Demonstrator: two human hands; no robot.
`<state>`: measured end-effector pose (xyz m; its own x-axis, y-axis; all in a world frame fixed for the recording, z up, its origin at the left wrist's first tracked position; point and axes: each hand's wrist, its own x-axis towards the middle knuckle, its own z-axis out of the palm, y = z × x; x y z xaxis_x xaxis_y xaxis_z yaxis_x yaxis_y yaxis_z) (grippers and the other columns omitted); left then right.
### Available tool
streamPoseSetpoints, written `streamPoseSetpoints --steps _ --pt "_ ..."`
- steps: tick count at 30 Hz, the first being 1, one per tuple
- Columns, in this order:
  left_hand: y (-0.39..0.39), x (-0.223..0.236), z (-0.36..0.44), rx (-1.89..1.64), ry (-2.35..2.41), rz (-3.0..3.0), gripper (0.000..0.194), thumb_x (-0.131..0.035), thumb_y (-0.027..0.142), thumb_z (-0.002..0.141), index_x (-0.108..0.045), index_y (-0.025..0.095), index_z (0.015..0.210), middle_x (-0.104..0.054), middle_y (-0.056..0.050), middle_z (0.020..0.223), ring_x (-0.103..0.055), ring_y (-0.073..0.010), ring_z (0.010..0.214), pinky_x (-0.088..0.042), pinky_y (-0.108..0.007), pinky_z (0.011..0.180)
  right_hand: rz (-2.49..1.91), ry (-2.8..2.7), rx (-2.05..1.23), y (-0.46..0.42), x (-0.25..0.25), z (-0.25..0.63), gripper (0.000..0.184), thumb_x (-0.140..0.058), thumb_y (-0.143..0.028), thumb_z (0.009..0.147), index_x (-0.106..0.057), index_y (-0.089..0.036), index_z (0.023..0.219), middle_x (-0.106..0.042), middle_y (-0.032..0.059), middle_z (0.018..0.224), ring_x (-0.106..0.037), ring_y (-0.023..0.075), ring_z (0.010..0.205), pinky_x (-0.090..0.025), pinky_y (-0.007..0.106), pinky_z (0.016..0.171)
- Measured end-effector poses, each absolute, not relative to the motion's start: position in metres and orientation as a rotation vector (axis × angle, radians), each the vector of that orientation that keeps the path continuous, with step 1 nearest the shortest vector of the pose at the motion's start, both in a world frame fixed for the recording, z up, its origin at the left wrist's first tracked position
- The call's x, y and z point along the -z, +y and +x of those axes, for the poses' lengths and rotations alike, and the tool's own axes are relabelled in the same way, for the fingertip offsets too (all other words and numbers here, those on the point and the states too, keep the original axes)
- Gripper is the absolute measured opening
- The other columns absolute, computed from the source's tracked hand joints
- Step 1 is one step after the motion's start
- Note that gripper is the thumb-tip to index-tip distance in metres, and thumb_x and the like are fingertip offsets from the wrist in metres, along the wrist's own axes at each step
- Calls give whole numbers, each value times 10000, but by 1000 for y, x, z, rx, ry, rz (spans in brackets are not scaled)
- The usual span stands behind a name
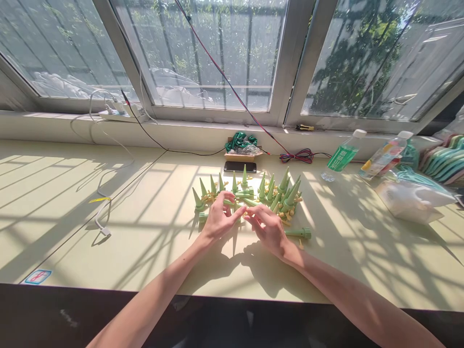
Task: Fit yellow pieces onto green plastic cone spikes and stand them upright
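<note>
My left hand (222,217) is curled, its thumb reaching toward my right fingertips. The fingers of my right hand (267,226) are pinched together just beside that thumb. A small yellowish bit shows where the hands meet, but what either one grips is mostly hidden. Around them stand several green pointed spikes (291,195) with collars at the base, which look like plant watering spikes. Small yellow pieces (286,222) stick out from or lie among them. One green spike (299,233) lies on its side by my right wrist.
A phone (239,166) lies behind the spikes, before a small box (242,157) of green cord. Two plastic bottles (340,157) (386,155), a white bag (413,200) and coiled cable (297,156) are at right. A white cable (103,227) crosses the table at left.
</note>
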<state>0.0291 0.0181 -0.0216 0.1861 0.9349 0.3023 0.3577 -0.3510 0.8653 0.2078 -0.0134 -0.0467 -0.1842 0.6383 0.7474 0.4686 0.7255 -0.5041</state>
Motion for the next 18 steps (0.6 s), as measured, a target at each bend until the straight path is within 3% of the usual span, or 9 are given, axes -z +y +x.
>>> streamPoseSetpoints --steps 7,13,18 --pt "18 21 28 -1129 1211 1829 393 -683 507 860 -536 201 1058 -598 -43 1031 -543 -74 531 -450 -213 459 -918 -1783 -268 -17 46 206 207 -476 -219 1038 -669 -215 1113 -704 78 977 -654 140 649 -529 251 502" --pt "19 22 28 -1108 1212 1858 407 -692 506 855 -550 191 1069 -613 -59 1049 -561 -81 521 -451 -221 456 -923 -1730 -284 -15 49 206 194 -476 -239 1045 -665 -200 1062 -671 40 849 -599 103 534 -504 236 492" --pt "19 22 28 -1093 1202 1850 403 -680 508 868 -554 186 1076 -627 -66 1065 -538 -70 496 -436 -222 440 -924 -1730 -285 -14 50 206 191 -478 -255 1045 -660 -200 1040 -665 36 836 -602 107 546 -504 238 511"
